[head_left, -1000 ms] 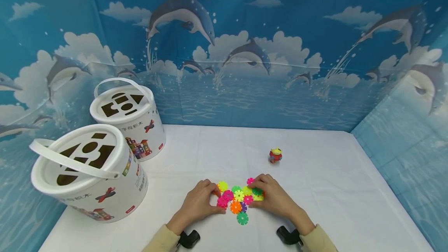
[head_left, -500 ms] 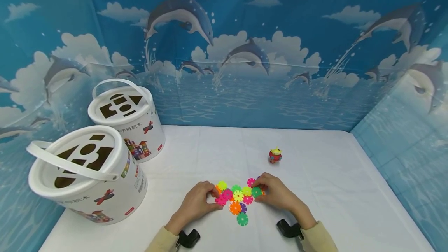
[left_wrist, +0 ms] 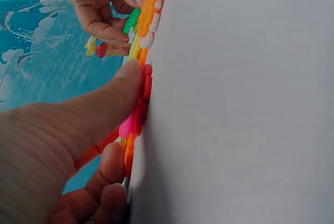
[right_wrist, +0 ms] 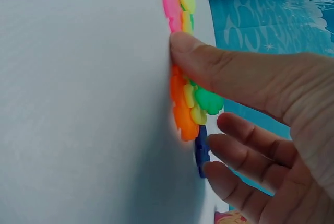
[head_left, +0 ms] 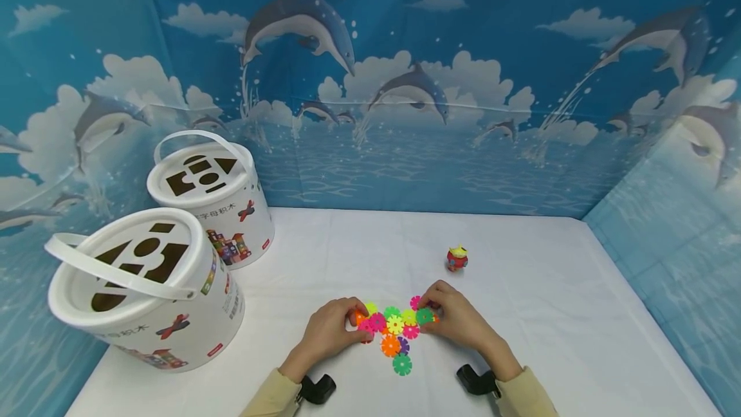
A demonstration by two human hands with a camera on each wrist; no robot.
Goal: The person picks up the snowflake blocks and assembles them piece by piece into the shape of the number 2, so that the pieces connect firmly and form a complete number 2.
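Note:
Linked plastic snowflake discs [head_left: 395, 325] in pink, yellow, green, orange and purple form a flat, branching piece low over the white table. My left hand [head_left: 331, 328] pinches its left end, thumb at the near edge and fingers at the far edge, beside a pink disc [head_left: 365, 327] and an orange one. At the right end my right hand [head_left: 460, 317] holds the piece around a green disc [head_left: 425, 316]. In the right wrist view its thumb [right_wrist: 193, 51] presses the edge, with fingertips close to a dark blue disc [right_wrist: 202, 153]. A green disc [head_left: 402, 364] ends the branch nearest me.
Two white buckets [head_left: 222, 317] with shape-cut lids and handles stand at the left, one behind the other. A small red and yellow toy figure [head_left: 457, 259] stands beyond my right hand. A dolphin-print backdrop [head_left: 405, 166] rises behind the white tabletop [head_left: 521, 288].
My right hand has shifted slightly right and away from me, uncovering more of the green disc. The fingers of my left hand have moved a little on the left end, where orange shows now.

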